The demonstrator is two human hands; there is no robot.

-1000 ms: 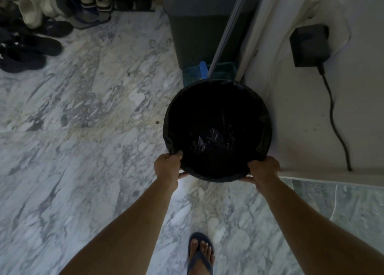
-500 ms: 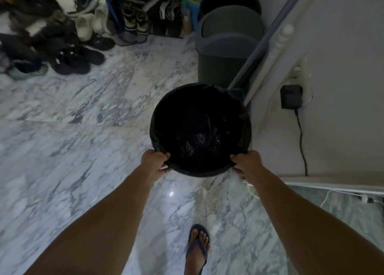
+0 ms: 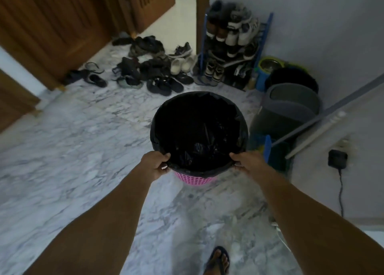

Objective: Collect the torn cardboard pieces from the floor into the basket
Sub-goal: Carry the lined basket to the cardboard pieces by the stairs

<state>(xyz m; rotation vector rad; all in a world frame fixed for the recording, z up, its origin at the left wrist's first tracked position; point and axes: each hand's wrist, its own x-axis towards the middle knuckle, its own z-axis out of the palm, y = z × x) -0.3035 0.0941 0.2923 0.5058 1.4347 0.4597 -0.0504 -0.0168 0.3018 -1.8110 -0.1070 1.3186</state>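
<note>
Hallway w/ marble floor (image 3: 72,150), seen from above: a person carries a pink basket (image 3: 195,178) lined w/ a black bag (image 3: 199,129), both arms out in front. Vs. a second ago, the view is up from the wall corner and the whole entry is now in frame; the basket's pink mesh shows below the liner where before only the dark mouth did. That reads as the basket lifted off its spot by the wall and being walked out, i.e. the fetch step, w/ no collecting begun.

L to R: wooden doors (image 3: 62,25) far left; a pile of loose shoes (image 3: 149,71) on the floor at the far side; a blue shoe rack (image 3: 234,46) against the far wall; a grey lidded bin (image 3: 288,108) far right w/ a long grey pole (image 3: 332,117) leaning across it; a black plug adapter (image 3: 337,158) on the right wall, cord hanging down.

Left hand (image 3: 154,165) is closed over the near-left rim, fingers curled onto the liner. Right hand (image 3: 248,163) is closed the same way on the near-right rim. Basket sits between the two hands, just beyond them, mouth up and looking empty. No torn cardboard shows anywhere on the visible floor, so the pieces are prob. elsewhere. One sandalled foot (image 3: 217,261) at near edge.
</note>
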